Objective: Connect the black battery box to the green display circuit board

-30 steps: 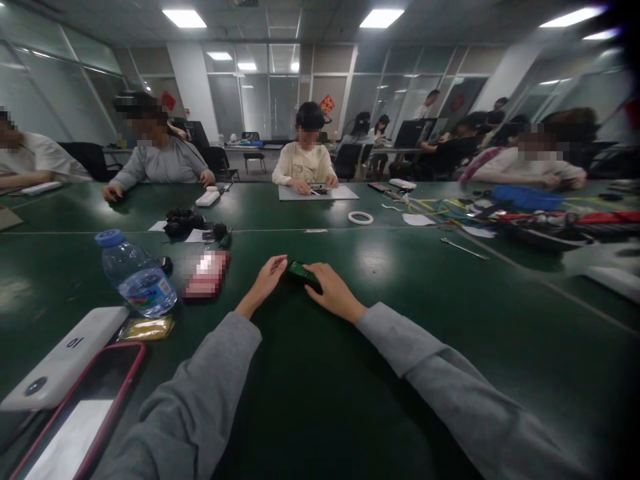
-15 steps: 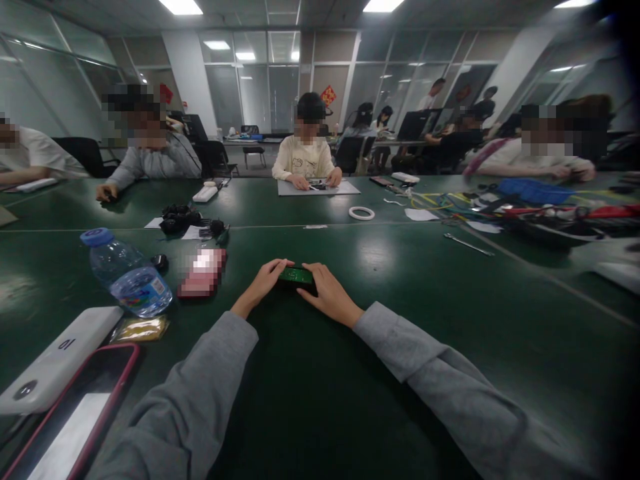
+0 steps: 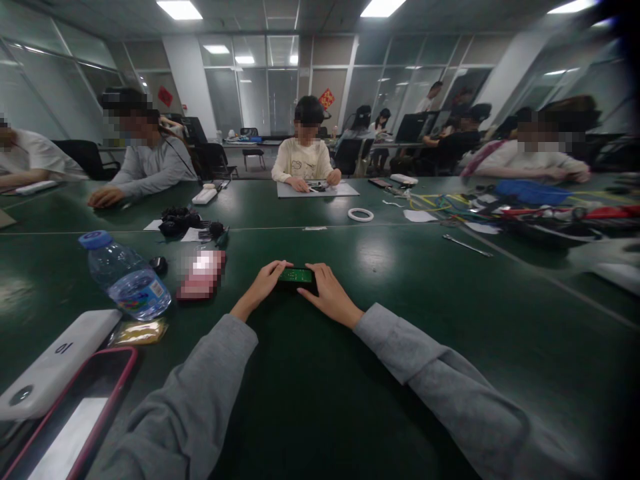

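Observation:
Between my hands is a small dark rectangular piece with a green circuit board (image 3: 296, 275) showing on its upper face. My left hand (image 3: 267, 281) grips its left end, thumb and fingers closed on the edge. At the right end, my right hand (image 3: 327, 291) is closed round it, with the thumb along the near side. The piece is just above or on the green table (image 3: 320, 387); which of the two I cannot tell. Its underside and both ends are hidden by my fingers.
To the left are a water bottle (image 3: 127, 280), a pink phone (image 3: 203, 275), a white power bank (image 3: 57, 357) and a red-edged phone (image 3: 75, 413). Ahead lie a white ring (image 3: 361, 215) and a wrench (image 3: 467, 245). A person (image 3: 305, 157) sits opposite; tangled cables (image 3: 450, 205) lie far right.
My hands keep their hold on the circuit board, which appears tilted slightly differently. Across the table on the left, a person has brought their hands together. The camera view has shifted slightly.

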The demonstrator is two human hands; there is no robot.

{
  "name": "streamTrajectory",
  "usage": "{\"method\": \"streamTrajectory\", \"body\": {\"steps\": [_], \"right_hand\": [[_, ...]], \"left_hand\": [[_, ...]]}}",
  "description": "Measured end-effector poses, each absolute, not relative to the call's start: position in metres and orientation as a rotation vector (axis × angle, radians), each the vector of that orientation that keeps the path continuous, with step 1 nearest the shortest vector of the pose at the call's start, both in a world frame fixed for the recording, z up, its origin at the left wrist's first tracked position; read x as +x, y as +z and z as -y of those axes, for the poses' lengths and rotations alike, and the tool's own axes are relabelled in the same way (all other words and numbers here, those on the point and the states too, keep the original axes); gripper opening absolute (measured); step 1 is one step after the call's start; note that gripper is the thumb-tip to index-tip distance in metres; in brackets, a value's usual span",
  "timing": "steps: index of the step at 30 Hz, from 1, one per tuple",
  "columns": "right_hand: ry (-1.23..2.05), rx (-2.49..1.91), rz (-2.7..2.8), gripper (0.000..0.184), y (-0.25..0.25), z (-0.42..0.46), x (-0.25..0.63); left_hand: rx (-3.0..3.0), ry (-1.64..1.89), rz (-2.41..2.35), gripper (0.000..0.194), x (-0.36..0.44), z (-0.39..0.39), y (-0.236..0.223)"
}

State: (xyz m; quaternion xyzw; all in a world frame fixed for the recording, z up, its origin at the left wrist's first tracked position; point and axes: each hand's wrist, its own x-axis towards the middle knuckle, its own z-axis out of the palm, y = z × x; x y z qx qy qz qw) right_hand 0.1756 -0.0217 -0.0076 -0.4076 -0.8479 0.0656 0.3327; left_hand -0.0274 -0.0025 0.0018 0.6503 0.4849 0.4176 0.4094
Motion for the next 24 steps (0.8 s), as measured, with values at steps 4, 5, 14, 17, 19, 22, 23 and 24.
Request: {"method": "streamTrajectory", "body": {"steps": [4,5,14,17,19,22,23,24], "right_hand": [[0.184,-1.069,2.216,0.056,-0.0081,0.0212,0.1763],[0.184,-1.069,2.216,0.056,-0.0083,0.0209,0.1764],[0.188,-1.077,2.223,0.056,-0.0084,0.0204,0.1766],[0.194,-1.076,2.225,0.055,-0.0094,0.0202,0.1768],[0.2,-1.073,2.228,0.055,-0.0106,0.0196,0.177],[0.216,-1.065,2.227,0.055,-0.0119,0.0181,0.1771],[0.224,-1.063,2.225,0.055,-0.012,0.0176,0.1771],[0.233,-1.061,2.223,0.053,-0.0118,0.0172,0.1771]], "left_hand": [[1.641,1.054,-1.213,0.044,-0.0275,0.0024,0.0023],[1.642,1.053,-1.214,0.044,-0.0274,0.0023,0.0023],[1.676,1.058,-1.227,0.042,-0.0278,0.0007,0.0001],[1.687,1.058,-1.225,0.043,-0.0282,0.0025,0.0017],[1.692,1.056,-1.227,0.043,-0.0279,0.0032,0.0023],[1.68,1.072,-1.221,0.044,-0.0269,0.0013,0.0001],[1.662,1.079,-1.216,0.045,-0.0266,0.0,-0.0014],[1.633,1.085,-1.21,0.047,-0.0264,-0.0013,-0.0032]]}}
